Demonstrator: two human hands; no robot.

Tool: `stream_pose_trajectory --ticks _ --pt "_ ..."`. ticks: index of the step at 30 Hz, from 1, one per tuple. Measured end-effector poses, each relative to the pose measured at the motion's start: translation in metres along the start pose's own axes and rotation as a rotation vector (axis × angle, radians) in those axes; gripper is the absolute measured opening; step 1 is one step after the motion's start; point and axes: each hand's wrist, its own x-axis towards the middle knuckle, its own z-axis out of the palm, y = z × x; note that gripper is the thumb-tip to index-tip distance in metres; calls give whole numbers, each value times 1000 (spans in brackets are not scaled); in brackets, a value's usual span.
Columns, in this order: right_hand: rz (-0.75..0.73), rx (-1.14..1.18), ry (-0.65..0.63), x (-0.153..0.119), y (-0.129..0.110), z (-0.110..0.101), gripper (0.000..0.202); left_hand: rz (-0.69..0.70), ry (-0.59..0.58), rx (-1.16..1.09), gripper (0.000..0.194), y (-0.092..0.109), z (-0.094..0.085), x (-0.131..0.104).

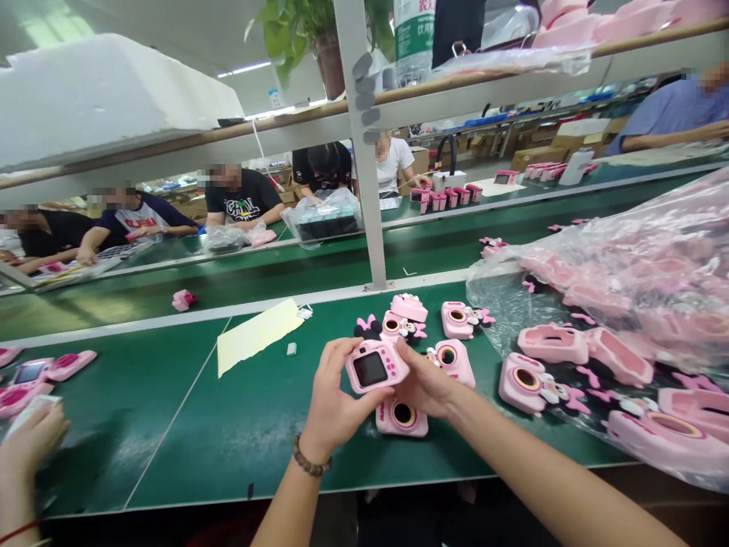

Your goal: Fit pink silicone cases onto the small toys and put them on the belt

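Observation:
Both my hands hold one pink toy camera [377, 366] above the green bench, its dark screen and pink buttons facing me. My left hand [336, 391], with a beaded bracelet at the wrist, grips the left side, thumb along the lower edge. My right hand [426, 384] is closed round the right side. Beneath them a pink camera case [403, 418] lies lens ring up. Close behind are another pink case [456, 361], one with a cartoon mouse figure [392, 323], and one farther right [456, 319].
A clear plastic bag [638, 258] full of pink cases spreads over the right side, with loose cases [521, 384] before it. A yellow paper sheet [259, 334] lies left of centre. At far left is a co-worker's hand [37, 437]. A metal post [367, 152] stands ahead; several people sit beyond.

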Motion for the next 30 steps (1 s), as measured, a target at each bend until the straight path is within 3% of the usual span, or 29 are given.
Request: stream_pose_trajectory --ticks 3,6,9,14,16,19,21,23,24,25,28,30 --pt "81 309 -144 -8 4 8 69 34 -39 -59 68 21 10 9" --pt "16 377 -149 -10 6 7 59 48 -145 -17 68 33 12 17" --pt "-43 310 -75 -10 9 -1 54 117 -164 36 54 34 13 19" --pt "-60 114 29 -19 15 -8 57 150 -70 89 56 24 25 8" --pt "-56 -3 34 -23 6 -8 50 132 -56 78 56 18 27 6" --pt "-136 -196 63 -11 -32 -13 45 43 -42 87 75 5 22 4" --pt "-245 -352 218 12 -71 -24 47 -68 6 122 79 -10 13 -2" --pt "-320 -586 513 46 -115 -42 51 -189 84 154 63 -30 7 -16" --pt "-275 -758 719 65 -136 -53 50 -234 116 170 55 -42 7 -26" --pt "-257 -820 809 83 -154 -64 50 -266 122 182 53 -53 9 -38" --pt "-210 -970 1007 132 -189 -93 56 -163 37 217 71 -81 34 -74" --pt "-187 -1066 1119 156 -194 -107 67 -49 15 277 64 -92 60 -90"
